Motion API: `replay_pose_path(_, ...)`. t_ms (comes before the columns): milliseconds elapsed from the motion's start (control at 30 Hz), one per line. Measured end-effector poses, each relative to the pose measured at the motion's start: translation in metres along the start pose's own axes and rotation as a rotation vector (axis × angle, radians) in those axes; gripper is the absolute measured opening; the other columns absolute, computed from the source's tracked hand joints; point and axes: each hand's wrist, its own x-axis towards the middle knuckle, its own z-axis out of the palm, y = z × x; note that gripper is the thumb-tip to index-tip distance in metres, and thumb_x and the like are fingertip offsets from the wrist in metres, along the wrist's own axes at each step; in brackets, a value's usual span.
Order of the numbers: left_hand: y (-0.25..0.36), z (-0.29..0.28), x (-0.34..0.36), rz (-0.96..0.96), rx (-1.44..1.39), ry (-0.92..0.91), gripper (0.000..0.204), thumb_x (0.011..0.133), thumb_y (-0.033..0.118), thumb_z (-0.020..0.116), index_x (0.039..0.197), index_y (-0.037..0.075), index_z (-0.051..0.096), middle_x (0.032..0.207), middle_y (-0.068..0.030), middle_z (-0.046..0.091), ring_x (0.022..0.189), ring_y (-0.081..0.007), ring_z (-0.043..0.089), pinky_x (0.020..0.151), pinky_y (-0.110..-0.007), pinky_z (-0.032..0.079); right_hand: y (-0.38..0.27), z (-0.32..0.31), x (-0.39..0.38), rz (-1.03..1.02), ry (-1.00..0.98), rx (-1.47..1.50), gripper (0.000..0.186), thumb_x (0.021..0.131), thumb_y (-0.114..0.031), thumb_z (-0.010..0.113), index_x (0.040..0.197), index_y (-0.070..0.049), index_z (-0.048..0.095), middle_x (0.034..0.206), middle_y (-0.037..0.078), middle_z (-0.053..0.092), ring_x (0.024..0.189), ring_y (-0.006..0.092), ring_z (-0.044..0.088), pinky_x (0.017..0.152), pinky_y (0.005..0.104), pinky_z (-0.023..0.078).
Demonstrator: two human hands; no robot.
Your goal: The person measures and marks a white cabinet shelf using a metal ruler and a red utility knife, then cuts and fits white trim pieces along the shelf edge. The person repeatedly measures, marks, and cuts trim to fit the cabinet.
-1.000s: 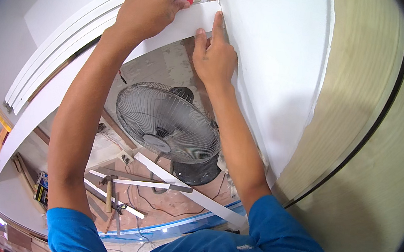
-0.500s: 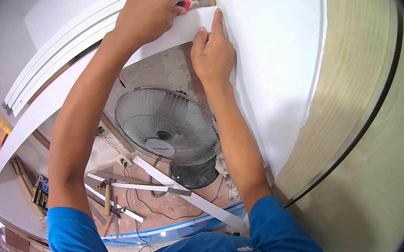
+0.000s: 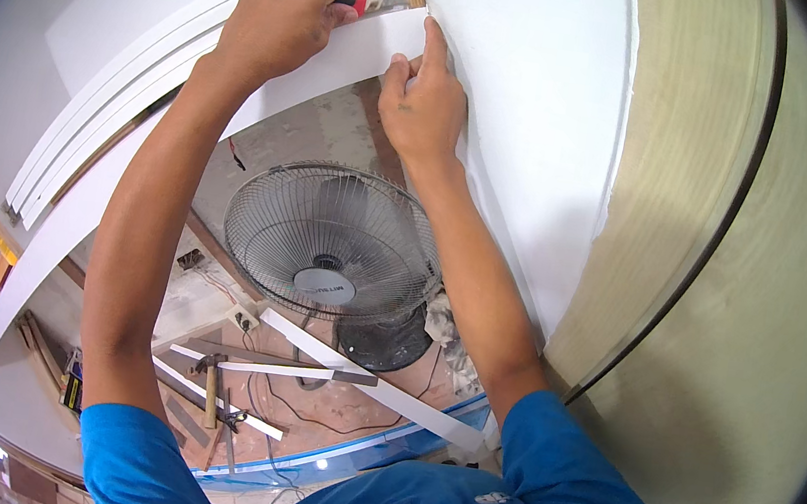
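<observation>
My left hand (image 3: pixel 280 23) is closed round a tool with a red and black handle (image 3: pixel 357 3), close to the top edge of a long white board (image 3: pixel 348 49). The hand hides most of the tool, and I cannot make out its working end. At the board's right end, my right hand (image 3: pixel 427 104) has its index finger stretched up against the corner by the white wall panel (image 3: pixel 531 117). Its thumb rests on the board near the lower edge, and the other fingers are curled and partly hidden.
Below the arms stands a pedestal fan (image 3: pixel 329 243) with a wire cage. A hammer (image 3: pixel 212 390), white strips (image 3: pixel 376 390) and cables lie on the floor beside it. White rails (image 3: pixel 131 93) run above the board. A pale wood panel (image 3: pixel 671 164) stands at the right.
The view has shifted slightly, so most of the scene sits a little further left. The left hand has drawn slightly left with the tool. The right hand stays at the board's end.
</observation>
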Motion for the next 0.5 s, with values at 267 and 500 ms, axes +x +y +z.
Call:
replay_pose_path(267,0.007,0.009,0.009,0.012,0.042,-0.020,0.025,0.102,0.029,0.065,0.113,0.009,0.074,0.094,-0.0166,0.076,0.089,-0.0376,0.072,0.080,-0.048,0.055,0.003,0.000,-0.006,0.016,0.019,0.043,0.058,0.098,-0.014,0.060,0.149,0.008,0.044,0.080,0.018,0.072,0.070,0.0390,0.071,0.069,0.0488,0.055)
replay_pose_path(500,0.011,0.006,0.011,0.016,0.058,-0.052,0.026,0.103,0.030,0.063,0.113,0.009,0.074,0.094,-0.0173,0.076,0.089,-0.0381,0.072,0.078,-0.049,0.055,0.003,0.000,-0.007,0.004,0.027,0.078,0.055,0.097,-0.013,0.061,0.146,0.008,0.046,0.084,0.020,0.074,0.073,0.0402,0.072,0.071,0.0494,0.056)
